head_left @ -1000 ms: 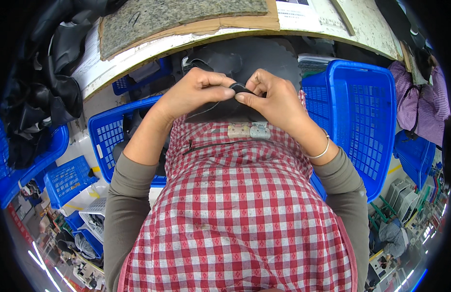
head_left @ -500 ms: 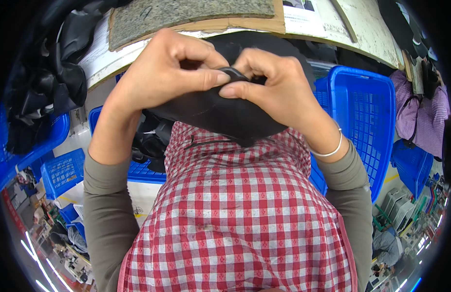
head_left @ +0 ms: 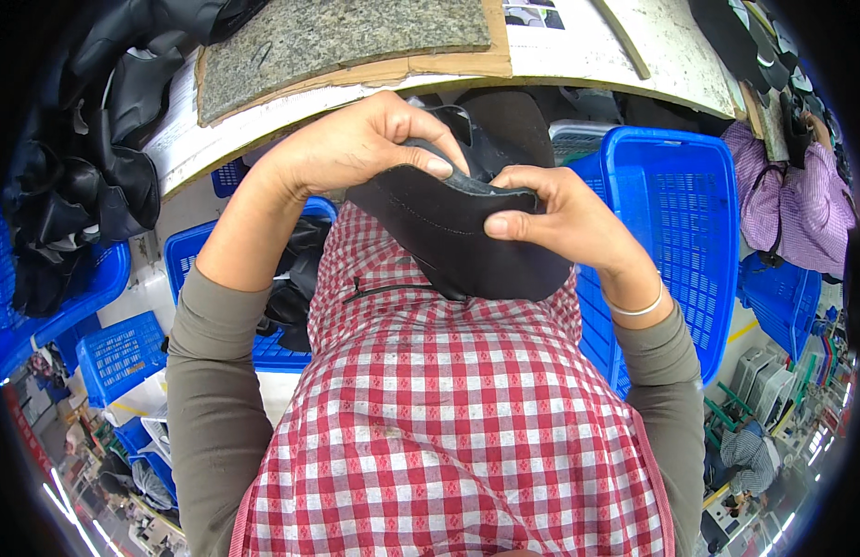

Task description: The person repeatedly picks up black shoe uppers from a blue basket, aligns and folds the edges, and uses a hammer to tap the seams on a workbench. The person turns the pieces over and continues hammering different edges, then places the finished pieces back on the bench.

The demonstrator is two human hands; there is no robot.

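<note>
A black stitched shoe upper (head_left: pixel 449 232) hangs in front of my body, over the apron. My left hand (head_left: pixel 370 144) is closed on its top edge, thumb on the near side and fingers reaching into the opening. My right hand (head_left: pixel 569 218) pinches the same edge farther right, its thumb pressed flat on the outer face. Between my hands the edge spreads and shows a greyish lining. Behind them, more of the black piece rises toward the bench. My fingertips inside the opening are partly hidden.
A white workbench (head_left: pixel 597 60) with a speckled stone slab (head_left: pixel 346 46) on cardboard lies ahead. Black uppers (head_left: pixel 123 176) are heaped at left. Blue baskets stand on both sides, a large one (head_left: pixel 676 223) close to my right arm. At far right, a person in a checked purple shirt (head_left: pixel 801 204) is nearby.
My hands have lowered slightly and moved apart along the edge. The upper has tilted and its opening now shows the lining, where before both thumbs met at a folded edge.
</note>
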